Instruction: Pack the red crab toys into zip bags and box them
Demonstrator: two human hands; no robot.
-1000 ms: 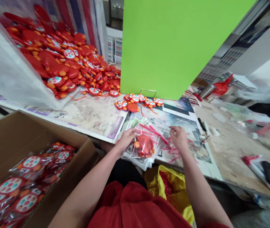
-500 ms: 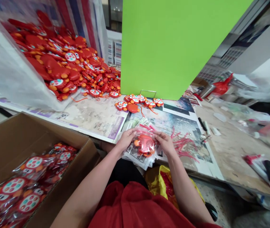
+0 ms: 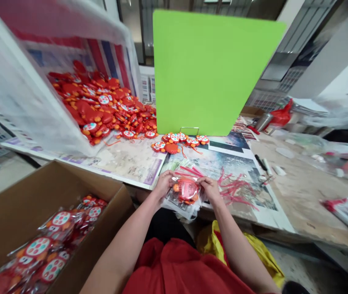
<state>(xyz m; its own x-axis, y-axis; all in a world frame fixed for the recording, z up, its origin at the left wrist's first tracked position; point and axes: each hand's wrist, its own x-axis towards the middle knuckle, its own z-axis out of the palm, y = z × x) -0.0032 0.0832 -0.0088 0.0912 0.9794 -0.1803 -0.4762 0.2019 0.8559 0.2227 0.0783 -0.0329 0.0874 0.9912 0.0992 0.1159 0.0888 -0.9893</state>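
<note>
Between my hands is a clear plastic bag with a red and orange crab-shaped toy (image 3: 188,191) inside, its plain back facing up. My left hand (image 3: 163,183) pinches the upper left edge of the bag. On the other side, my right hand (image 3: 210,188) grips its upper right edge. Beneath it lies a stack of flat clear bags (image 3: 182,213) with pink strips at the top, at the table's front edge. Just right of my right hand, loose pink strips (image 3: 237,188) are scattered on the printed sheet.
A big sack (image 3: 70,122) spills a heap of red toys (image 3: 112,108) at the back left. Several toys (image 3: 174,139) lie before an upright green board (image 3: 204,77). A cardboard box (image 3: 70,179) with bagged toys stands front left. Pens (image 3: 261,163) and a yellow bag (image 3: 262,251) are at right.
The camera view has tilted up, showing more of the board's top. Both hands still hold the bagged toy in about the same place by its upper edges.
</note>
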